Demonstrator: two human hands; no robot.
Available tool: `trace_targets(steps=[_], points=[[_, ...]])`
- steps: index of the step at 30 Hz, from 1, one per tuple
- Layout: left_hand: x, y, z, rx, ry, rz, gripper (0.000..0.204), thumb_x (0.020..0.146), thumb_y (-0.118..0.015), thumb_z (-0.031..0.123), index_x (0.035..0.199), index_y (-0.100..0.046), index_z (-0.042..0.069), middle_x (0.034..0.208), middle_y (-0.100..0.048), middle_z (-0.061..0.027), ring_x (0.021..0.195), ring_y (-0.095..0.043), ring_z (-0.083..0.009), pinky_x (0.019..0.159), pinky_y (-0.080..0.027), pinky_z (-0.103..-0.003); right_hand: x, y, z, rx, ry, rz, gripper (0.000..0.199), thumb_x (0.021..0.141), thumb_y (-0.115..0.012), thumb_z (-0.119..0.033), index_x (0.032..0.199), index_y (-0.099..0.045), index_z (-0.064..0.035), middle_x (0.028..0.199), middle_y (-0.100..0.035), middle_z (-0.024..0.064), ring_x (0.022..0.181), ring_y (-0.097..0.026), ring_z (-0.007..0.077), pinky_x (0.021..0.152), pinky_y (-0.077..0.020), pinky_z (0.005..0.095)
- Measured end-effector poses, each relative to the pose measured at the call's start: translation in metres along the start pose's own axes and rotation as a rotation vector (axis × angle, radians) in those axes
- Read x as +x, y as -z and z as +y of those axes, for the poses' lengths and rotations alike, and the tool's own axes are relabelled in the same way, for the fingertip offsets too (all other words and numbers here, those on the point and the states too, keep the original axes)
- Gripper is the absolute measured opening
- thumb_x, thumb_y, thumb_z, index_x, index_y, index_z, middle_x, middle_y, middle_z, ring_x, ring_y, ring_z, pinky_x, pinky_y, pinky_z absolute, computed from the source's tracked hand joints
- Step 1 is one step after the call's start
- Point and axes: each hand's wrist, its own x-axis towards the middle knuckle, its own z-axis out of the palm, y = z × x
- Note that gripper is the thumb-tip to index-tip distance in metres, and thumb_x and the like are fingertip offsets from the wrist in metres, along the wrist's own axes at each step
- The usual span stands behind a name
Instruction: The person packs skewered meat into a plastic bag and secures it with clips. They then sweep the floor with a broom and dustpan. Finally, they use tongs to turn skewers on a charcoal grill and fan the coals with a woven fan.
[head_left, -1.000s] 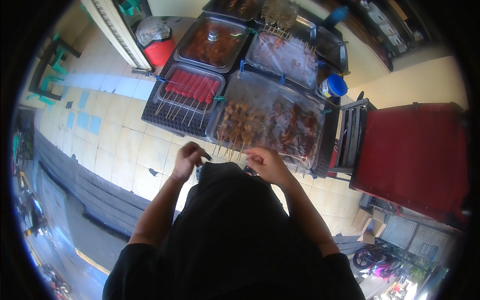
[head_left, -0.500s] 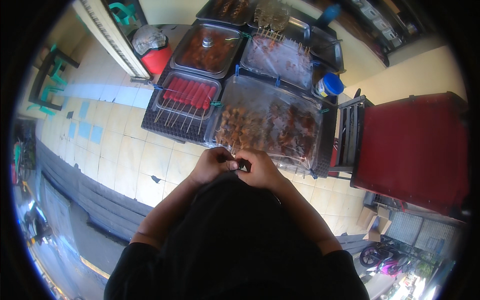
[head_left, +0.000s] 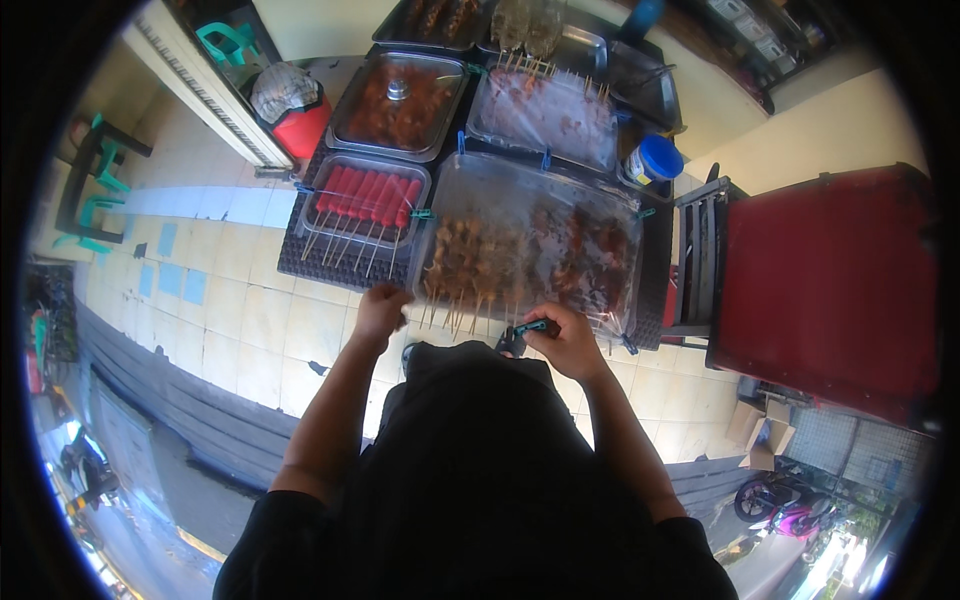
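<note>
My right hand pinches a small green clothespin just off the table's near edge. At the near left corner of a large tray, my left hand is closed with its fingers curled; a blur hides what they hold, if anything. Clear plastic film covers this tray and the skewered meat in it, with bare stick ends poking out at the near side. Left of it, red hotdogs on sticks lie in a smaller tray under film, with a green clip at its edge.
Behind stand a lidded tray of saucy food, a film-covered tray of skewers and a blue-lidded tub. A red-covered stand is at the right, a red bin at the left. Blue clips grip the film's far edge.
My hands have moved apart: the left to the tray's near left corner, the right to the right. The clothespin now shows in my right hand. The near stick ends have come into sight.
</note>
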Motion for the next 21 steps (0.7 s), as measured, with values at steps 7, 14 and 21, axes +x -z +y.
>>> trace_targets(steps=[7,14,21], points=[[-0.003,0.01,-0.001,-0.191,0.227,-0.066,0.041,0.096,-0.073,0.034,0.115,-0.072,-0.002,0.1,-0.075,-0.0109,0.067,-0.066,-0.0175,0.056,-0.048,-0.032,-0.003,0.01,0.011,-0.148,0.028,-0.055,0.03,0.088,-0.078,-0.004,0.118,-0.077,-0.0032,0.108,-0.071,0.0075,0.092,-0.068,0.0138,0.081,-0.0536,0.0272],[-0.015,-0.004,0.018,-0.385,0.273,-0.154,0.038,0.103,-0.069,0.031,0.12,-0.071,-0.003,0.104,-0.072,-0.0106,0.068,-0.064,-0.0155,0.059,-0.047,-0.028,-0.009,0.033,0.03,-0.048,0.085,-0.137,0.028,0.09,-0.077,-0.006,0.118,-0.077,-0.0043,0.103,-0.069,0.0055,0.088,-0.065,0.0145,0.077,-0.052,0.0288],[-0.012,-0.005,0.022,-0.372,0.216,-0.05,0.021,0.101,-0.067,0.017,0.103,-0.072,-0.003,0.075,-0.063,-0.0071,0.057,-0.051,-0.0111,0.051,-0.037,-0.027,0.006,0.033,0.032,0.129,-0.18,-0.097,0.031,0.096,-0.072,0.002,0.127,-0.071,-0.0007,0.102,-0.07,0.0048,0.09,-0.066,0.0097,0.081,-0.0532,0.0257]])
